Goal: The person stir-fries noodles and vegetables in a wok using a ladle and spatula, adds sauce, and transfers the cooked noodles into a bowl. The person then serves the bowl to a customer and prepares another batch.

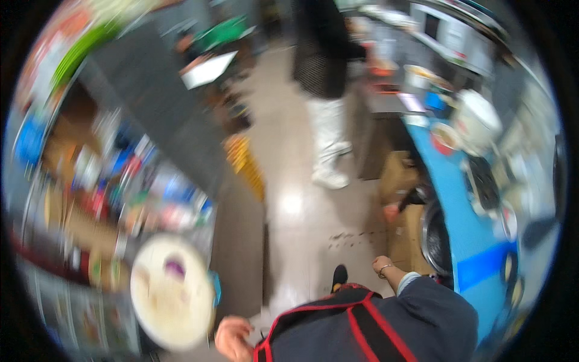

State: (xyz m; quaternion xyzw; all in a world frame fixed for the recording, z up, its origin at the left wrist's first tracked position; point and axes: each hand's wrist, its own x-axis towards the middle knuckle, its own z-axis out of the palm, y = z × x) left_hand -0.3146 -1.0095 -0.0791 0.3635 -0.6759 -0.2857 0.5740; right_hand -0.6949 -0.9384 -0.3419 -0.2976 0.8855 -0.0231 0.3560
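My left hand [234, 338] hangs low at the picture's bottom edge, loosely bent, with nothing visible in it. Just left of it is a thick round white cutting board [169, 298], bearing a small purple thing [174, 268] too blurred to name. On my other side, my right hand [383, 264] hangs with curled fingers and a bracelet at the wrist; I see nothing in it. Closest to that hand are a cardboard box [409, 235] and a dark round pan [436, 237] under the edge of a blue-topped counter [441, 174]. I wear a dark apron with red trim [325, 310].
A person in a dark top and white trousers [323, 131] stands in the tiled aisle [289, 199]. Farther left, another person in green [221, 34] is near a white sheet or board [210, 70]. A white bucket [477, 120] stands on the counter. Cluttered shelves [95, 194] line the left.
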